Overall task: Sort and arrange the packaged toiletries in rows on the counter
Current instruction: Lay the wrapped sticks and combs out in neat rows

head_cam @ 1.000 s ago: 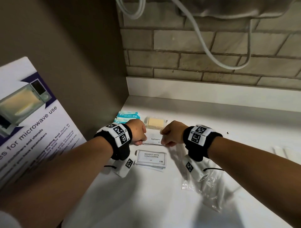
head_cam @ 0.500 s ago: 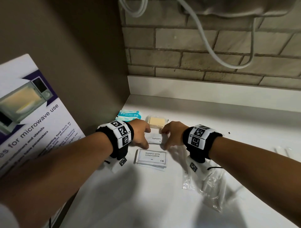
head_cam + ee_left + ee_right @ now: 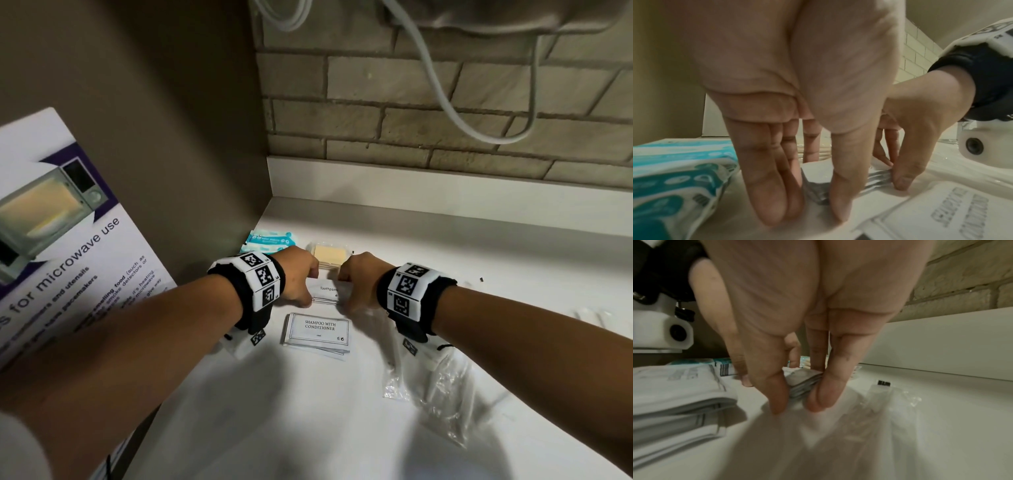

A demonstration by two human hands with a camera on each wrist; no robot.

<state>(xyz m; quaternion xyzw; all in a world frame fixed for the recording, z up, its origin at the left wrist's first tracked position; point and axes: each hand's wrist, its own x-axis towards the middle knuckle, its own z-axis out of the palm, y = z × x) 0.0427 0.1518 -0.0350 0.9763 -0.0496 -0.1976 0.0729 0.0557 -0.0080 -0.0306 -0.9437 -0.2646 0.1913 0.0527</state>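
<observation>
A small stack of white toothpaste sachets [image 3: 326,294] lies on the white counter [image 3: 308,411] between my two hands. My left hand [image 3: 301,284] pinches its left end, thumb at the front edge and straight fingers [image 3: 774,186] down the side. My right hand [image 3: 352,291] pinches the right end the same way between thumb and fingers [image 3: 824,394]. All fingertips reach down to the counter. In front lies a stack of "Shampoo with conditioner" sachets [image 3: 318,330]. Behind lie a yellow soap packet [image 3: 328,254] and teal wipe packets [image 3: 269,240].
A crumpled clear plastic bag [image 3: 435,380] lies under my right wrist. A brown side wall with a microwave poster [image 3: 68,257] closes the left. A brick wall with hanging cords [image 3: 445,102] runs along the back. Thin white items [image 3: 596,317] lie far right.
The hands held the toothpaste stack with curled fingers a second ago. They have since stretched their fingers down and now hold the stack by its ends on the counter.
</observation>
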